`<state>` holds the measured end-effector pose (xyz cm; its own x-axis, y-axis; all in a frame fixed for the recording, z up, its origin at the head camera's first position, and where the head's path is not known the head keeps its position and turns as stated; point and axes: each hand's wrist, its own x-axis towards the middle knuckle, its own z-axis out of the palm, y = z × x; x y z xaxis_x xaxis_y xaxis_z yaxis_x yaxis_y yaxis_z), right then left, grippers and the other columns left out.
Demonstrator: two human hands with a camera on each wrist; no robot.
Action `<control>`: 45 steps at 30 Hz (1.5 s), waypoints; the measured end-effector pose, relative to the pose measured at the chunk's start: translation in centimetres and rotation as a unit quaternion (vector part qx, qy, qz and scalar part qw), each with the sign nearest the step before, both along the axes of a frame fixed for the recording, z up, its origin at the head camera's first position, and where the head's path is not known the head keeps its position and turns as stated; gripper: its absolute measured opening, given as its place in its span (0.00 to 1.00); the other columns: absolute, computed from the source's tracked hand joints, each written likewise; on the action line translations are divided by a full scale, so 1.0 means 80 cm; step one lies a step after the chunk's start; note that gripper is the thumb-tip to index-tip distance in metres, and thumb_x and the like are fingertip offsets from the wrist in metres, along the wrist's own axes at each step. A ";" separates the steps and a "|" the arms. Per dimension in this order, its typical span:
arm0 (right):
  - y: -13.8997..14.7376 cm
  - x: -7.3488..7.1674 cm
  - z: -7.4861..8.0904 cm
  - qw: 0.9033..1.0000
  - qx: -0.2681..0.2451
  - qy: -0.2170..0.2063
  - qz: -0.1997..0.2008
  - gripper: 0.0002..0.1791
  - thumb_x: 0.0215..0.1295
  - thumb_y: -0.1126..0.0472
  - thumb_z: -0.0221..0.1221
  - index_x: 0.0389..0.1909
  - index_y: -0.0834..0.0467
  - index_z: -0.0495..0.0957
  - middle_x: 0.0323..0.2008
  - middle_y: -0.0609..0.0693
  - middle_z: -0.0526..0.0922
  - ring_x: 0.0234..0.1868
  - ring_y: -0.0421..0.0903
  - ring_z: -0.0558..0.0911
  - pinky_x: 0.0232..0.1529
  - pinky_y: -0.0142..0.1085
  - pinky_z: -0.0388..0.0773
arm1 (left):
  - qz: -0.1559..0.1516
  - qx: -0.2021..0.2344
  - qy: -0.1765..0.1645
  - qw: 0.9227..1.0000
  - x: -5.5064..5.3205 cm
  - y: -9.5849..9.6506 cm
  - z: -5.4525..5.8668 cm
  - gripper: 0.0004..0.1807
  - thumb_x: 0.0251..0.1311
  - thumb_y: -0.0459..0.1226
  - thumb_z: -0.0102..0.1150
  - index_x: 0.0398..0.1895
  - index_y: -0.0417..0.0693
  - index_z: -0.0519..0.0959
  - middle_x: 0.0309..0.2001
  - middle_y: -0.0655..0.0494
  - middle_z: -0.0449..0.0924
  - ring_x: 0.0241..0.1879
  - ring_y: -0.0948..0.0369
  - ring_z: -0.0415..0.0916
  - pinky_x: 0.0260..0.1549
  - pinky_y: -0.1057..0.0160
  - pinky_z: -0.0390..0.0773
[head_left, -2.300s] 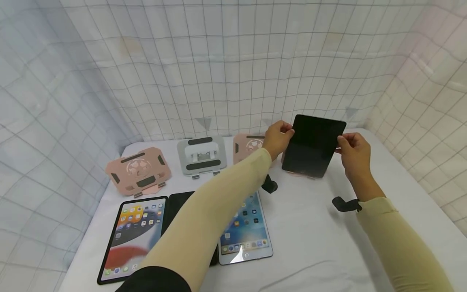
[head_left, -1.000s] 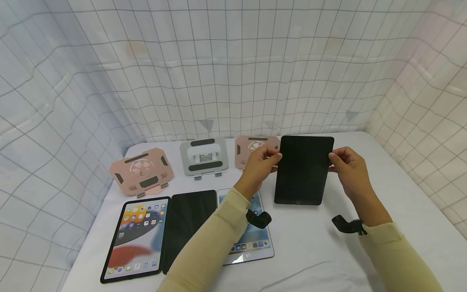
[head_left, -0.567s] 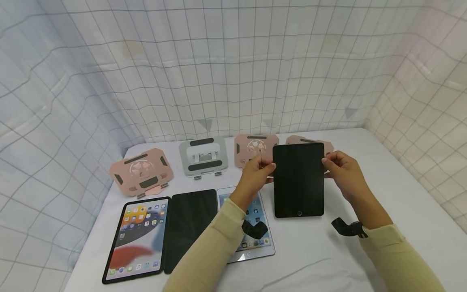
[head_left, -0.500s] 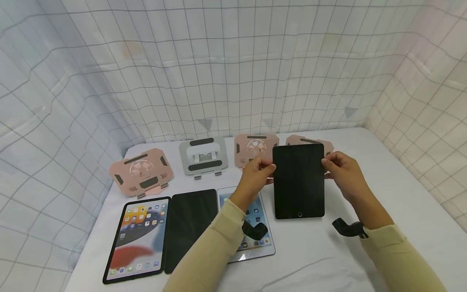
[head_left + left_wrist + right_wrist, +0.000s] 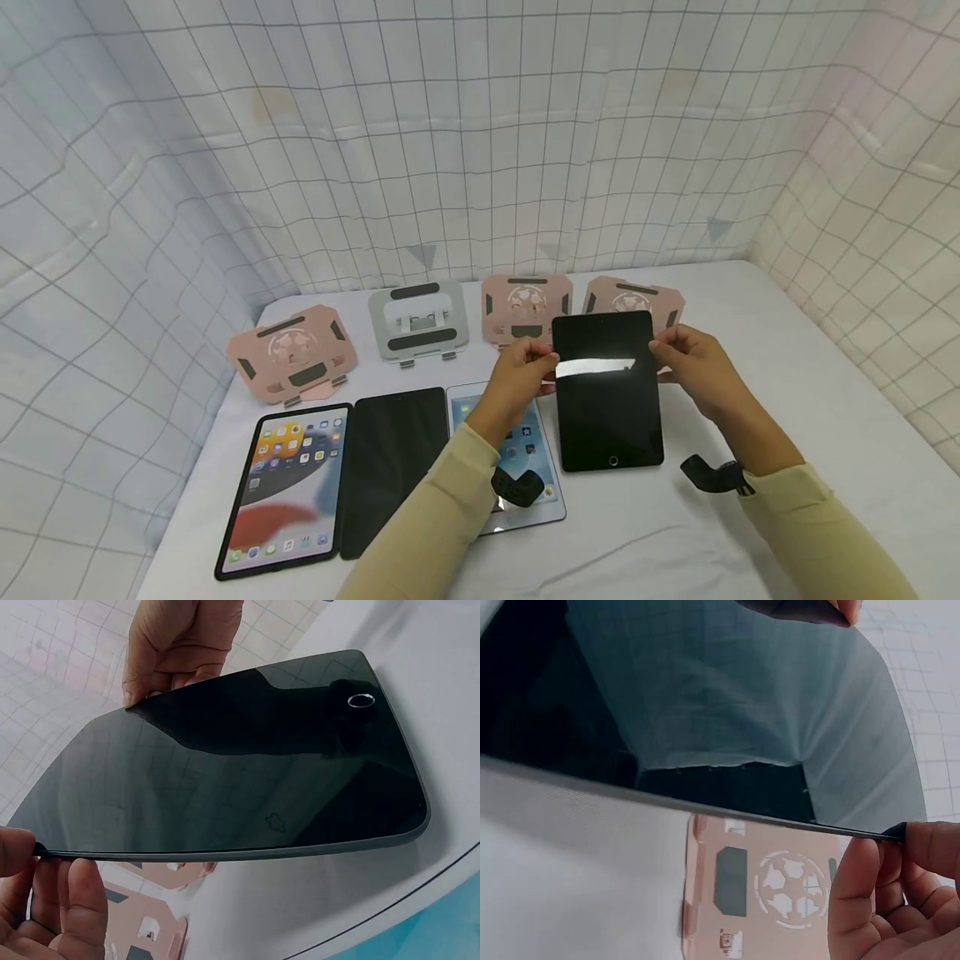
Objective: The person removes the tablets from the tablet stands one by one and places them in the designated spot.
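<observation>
A dark-screened tablet [image 5: 609, 417] with a round home button is held up over the right part of the white table, its far edge raised. My left hand [image 5: 519, 379] pinches its left edge between thumb and fingers. On the opposite edge my right hand [image 5: 693, 367] does the same. In the left wrist view the tablet [image 5: 247, 772] spans between both hands, its home-button end close over the table. Behind it stands a pink tablet stand [image 5: 671, 302], partly hidden by the tablet; the right wrist view shows this stand's cut-out ring [image 5: 791, 889].
Left of the held tablet lie a lit white-framed tablet [image 5: 551, 500], partly under my left wrist, a dark tablet [image 5: 393, 450] and a lit black-framed tablet [image 5: 285, 492]. Along the back stand two more pink stands [image 5: 525, 304] and a grey stand [image 5: 420, 321]. Gridded curtains [image 5: 480, 150] surround the table.
Both hands have brought the tablet from the back right toward the near side and slightly left, tilting it flatter. The right pink stand behind it now shows more.
</observation>
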<state>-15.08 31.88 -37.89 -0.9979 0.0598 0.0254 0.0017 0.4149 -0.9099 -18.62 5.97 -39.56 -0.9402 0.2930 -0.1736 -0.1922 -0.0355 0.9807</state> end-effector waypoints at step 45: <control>-0.005 -0.026 -0.055 0.987 0.054 -0.140 0.056 0.11 0.74 0.64 0.50 0.42 0.69 0.76 0.34 0.56 0.76 0.34 0.50 0.77 0.34 0.39 0.81 | 0.024 -0.147 -0.037 0.988 0.014 -0.009 -0.041 0.02 0.65 0.31 0.60 0.36 0.39 0.78 0.24 0.52 0.76 0.20 0.63 0.72 0.20 0.68 0.76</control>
<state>-17.15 31.46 -42.27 -0.9669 -0.0392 -0.2522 0.1956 0.5211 -0.8308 -17.52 5.27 -42.86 -0.9334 0.1755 -0.3131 -0.2685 0.2372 0.9336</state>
